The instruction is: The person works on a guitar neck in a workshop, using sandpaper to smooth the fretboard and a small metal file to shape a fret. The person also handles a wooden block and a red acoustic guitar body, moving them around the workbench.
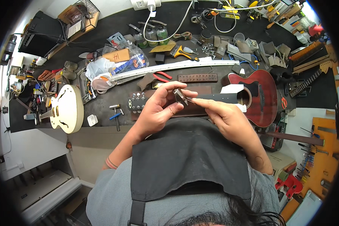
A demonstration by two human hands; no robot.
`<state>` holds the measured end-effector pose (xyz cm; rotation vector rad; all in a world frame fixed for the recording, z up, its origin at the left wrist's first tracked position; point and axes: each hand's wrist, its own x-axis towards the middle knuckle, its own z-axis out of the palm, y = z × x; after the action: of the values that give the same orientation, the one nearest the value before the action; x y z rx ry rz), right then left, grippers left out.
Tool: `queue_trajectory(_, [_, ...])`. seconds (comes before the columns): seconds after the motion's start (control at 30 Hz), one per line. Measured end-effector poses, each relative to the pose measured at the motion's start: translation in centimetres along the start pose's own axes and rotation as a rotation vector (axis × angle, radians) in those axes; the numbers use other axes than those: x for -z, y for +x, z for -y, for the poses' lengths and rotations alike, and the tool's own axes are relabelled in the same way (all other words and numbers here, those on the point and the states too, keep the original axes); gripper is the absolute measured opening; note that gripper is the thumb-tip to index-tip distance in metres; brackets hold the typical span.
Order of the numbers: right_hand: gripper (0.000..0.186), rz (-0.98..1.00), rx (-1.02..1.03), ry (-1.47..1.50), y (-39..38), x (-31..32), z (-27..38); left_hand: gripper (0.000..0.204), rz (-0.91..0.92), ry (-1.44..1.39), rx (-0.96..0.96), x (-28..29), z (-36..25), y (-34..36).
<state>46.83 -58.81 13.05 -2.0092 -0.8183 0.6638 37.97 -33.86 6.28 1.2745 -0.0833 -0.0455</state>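
My left hand (159, 109) is raised in front of my apron, its thumb and fingers closed round a small shiny metal piece (180, 96) whose kind I cannot make out. From the other side my right hand (226, 117) meets it, the index finger stretched along its edge and the thumb tucked below. Something thin may be pinched there, but it is too small to tell. Beneath both hands lies a dark red acoustic guitar (265, 96), its neck running left under my fingers to the headstock (137, 101). White paper (231, 89) rests by the soundhole.
A cream hollow-body guitar (67, 108) stands at the left. A hammer (116, 116) and a small white dish (92, 120) are near the front edge. Behind the neck are a drilled wooden block (197, 78), red-handled pliers (162, 77) and a long steel ruler (173, 67).
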Motion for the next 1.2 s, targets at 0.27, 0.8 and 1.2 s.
queue_trajectory(0.27, [0.036,-0.035,0.018,-0.032,-0.2,0.0,-1.1,0.052,0.031,0.037,0.01,0.2,0.2,0.6])
queue_trajectory(0.8, [0.036,-0.055,0.004,0.015,-1.1,0.1,-1.2,0.053,0.086,0.016,0.082,-0.2,0.0,1.5])
queue_trajectory(1.2, [0.028,0.216,-0.307,0.473,-1.4,0.4,-2.8,0.062,0.162,0.803,-0.267,-0.7,-0.4,1.2])
